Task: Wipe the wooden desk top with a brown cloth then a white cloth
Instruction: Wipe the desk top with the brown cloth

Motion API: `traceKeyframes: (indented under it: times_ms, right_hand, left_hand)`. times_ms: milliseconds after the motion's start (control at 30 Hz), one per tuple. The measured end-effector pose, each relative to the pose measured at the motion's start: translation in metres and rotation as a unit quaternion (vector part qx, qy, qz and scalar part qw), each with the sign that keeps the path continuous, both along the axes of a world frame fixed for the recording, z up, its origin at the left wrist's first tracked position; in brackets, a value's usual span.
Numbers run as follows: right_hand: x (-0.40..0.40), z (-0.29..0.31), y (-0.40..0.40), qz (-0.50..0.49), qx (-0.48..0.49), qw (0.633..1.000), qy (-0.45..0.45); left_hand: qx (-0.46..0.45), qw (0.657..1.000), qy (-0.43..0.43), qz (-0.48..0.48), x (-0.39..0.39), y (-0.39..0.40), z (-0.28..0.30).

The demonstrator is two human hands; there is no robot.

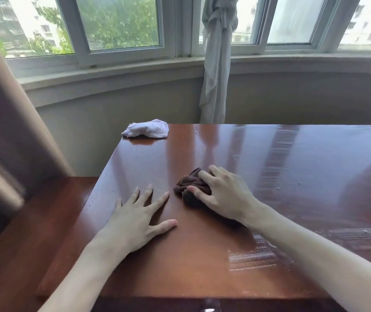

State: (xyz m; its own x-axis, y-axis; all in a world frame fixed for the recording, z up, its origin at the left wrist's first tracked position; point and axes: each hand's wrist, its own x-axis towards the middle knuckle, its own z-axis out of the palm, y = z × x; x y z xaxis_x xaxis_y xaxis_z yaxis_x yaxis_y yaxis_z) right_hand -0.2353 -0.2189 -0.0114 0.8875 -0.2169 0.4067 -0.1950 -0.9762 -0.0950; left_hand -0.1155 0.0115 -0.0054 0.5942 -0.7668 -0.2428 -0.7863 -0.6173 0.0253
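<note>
Glossy red-brown wood fills the lower half of the frame: the tabletop [225, 158] runs from the centre out to the right edge, with pale streaks and smears showing on its right side and near the lower middle. Above it, across the top of the frame, a curved row of windows [117, 23] looks out on trees and buildings, and a knotted grey curtain [216, 64] hangs down at upper centre, ending just behind the far edge of the tabletop. The left hand [138, 218] lies flat on the wood at lower centre, its fingers straight and spread apart, holding nothing. Just to its right, the right hand [224, 195] presses down on a crumpled brown cloth [191, 184], with its fingers curled over the top of the cloth and the thumb against its near side. A bunched white cloth [147, 129] lies at the far left corner of the tabletop, well apart from both hands.
</note>
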Motion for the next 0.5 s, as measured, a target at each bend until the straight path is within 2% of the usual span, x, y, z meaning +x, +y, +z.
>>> traceKeyframes:
  times_ms: [100,333,433,500]
  right_hand:
    - [0.015,0.005,-0.014,-0.012,0.024,1.0,0.016]
    - [0.112,0.007,-0.075,-0.16,0.036,0.986,0.029]
    - [0.103,0.007,-0.06,-0.166,0.04,0.985,0.034]
    - [0.077,0.006,-0.037,-0.137,0.038,0.989,0.033]
  left_hand:
    - [0.0,1.0,-0.003,0.001,0.0,0.0,-0.001]
    - [0.003,1.0,0.006,0.007,0.002,0.0,0.001]
    - [0.0,1.0,0.014,0.009,0.0,0.001,0.003]
    - [-0.005,1.0,0.013,0.01,-0.002,0.0,0.003]
